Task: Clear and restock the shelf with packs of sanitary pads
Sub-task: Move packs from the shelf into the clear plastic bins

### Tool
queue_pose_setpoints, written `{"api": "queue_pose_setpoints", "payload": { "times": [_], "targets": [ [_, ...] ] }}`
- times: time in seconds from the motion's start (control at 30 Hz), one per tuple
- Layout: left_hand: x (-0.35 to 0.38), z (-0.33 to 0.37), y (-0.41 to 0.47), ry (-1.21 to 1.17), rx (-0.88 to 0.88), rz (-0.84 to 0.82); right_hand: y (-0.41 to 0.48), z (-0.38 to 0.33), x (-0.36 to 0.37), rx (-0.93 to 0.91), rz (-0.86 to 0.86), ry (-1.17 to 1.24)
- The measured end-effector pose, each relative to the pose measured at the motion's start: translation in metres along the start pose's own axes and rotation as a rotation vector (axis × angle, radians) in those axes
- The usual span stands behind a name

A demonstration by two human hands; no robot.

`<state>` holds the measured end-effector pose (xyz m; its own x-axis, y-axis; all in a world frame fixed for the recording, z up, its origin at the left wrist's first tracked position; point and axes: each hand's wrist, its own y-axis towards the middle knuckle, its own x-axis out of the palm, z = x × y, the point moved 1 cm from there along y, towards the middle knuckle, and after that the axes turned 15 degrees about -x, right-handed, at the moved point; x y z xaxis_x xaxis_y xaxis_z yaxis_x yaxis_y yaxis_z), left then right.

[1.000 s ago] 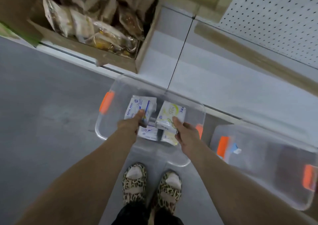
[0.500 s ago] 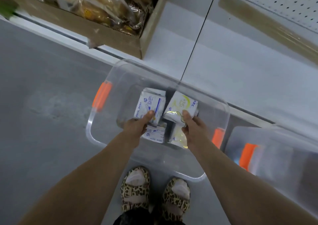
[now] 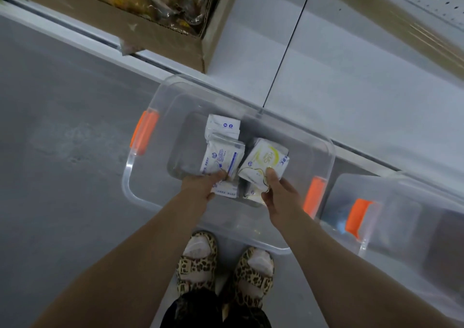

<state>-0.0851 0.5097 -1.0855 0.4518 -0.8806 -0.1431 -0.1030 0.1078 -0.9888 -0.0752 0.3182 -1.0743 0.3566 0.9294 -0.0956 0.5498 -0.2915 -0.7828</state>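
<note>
Two packs held over our clear bin (image 3: pixel 326 152): left hand (image 3: pixel 200 186) pinches blue-printed pack (image 3: pixel 222 160), right hand (image 3: pixel 280 193) pinches yellow-printed pack (image 3: pixel 263 160); more packs below.

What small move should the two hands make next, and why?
Probably lower both handfuls into the clear bin and release. The left hand grips blue-print packs, the right hand yellow-print packs, both directly above the bin, where one pack already lies.
</note>
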Motion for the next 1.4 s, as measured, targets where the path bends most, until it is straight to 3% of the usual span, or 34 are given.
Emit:
{"api": "queue_pose_setpoints", "payload": {
  "times": [0.07, 0.17, 0.27, 0.43, 0.63, 0.87, 1.07, 1.23, 1.3, 1.4],
  "targets": [
    [-0.001, 0.0, 0.001, -0.047, 0.091, -0.008, -0.001, 0.005, 0.0, 0.011, -0.011, 0.003],
    [-0.003, 0.001, 0.006, -0.058, 0.19, -0.148, 0.001, 0.009, -0.004, 0.001, -0.041, 0.027],
    [-0.003, 0.002, 0.009, -0.031, 0.219, -0.217, 0.002, 0.011, -0.008, -0.004, -0.061, 0.016],
    [-0.003, 0.004, 0.003, -0.01, 0.215, -0.168, -0.01, 0.011, -0.016, 0.026, -0.022, -0.005],
    [-0.016, 0.006, -0.007, 0.243, 0.078, -0.074, -0.022, 0.019, -0.021, 0.076, 0.026, -0.149],
    [-0.007, 0.007, -0.013, 0.252, 0.025, -0.033, -0.014, 0.018, -0.018, 0.11, 0.022, -0.256],
    [-0.016, 0.003, -0.017, 0.375, 0.106, 0.14, -0.024, 0.018, -0.02, 0.067, 0.033, -0.429],
    [-0.014, -0.003, -0.068, 0.519, 0.147, 0.161, -0.05, -0.022, -0.026, 0.09, 0.037, -0.405],
    [-0.016, -0.006, -0.098, 0.563, 0.179, 0.19, -0.065, -0.047, -0.034, 0.123, 0.114, -0.273],
    [-0.021, -0.008, -0.153, 0.578, 0.219, 0.223, -0.101, -0.085, -0.043, -0.003, -0.007, -0.489]
  ]
}}
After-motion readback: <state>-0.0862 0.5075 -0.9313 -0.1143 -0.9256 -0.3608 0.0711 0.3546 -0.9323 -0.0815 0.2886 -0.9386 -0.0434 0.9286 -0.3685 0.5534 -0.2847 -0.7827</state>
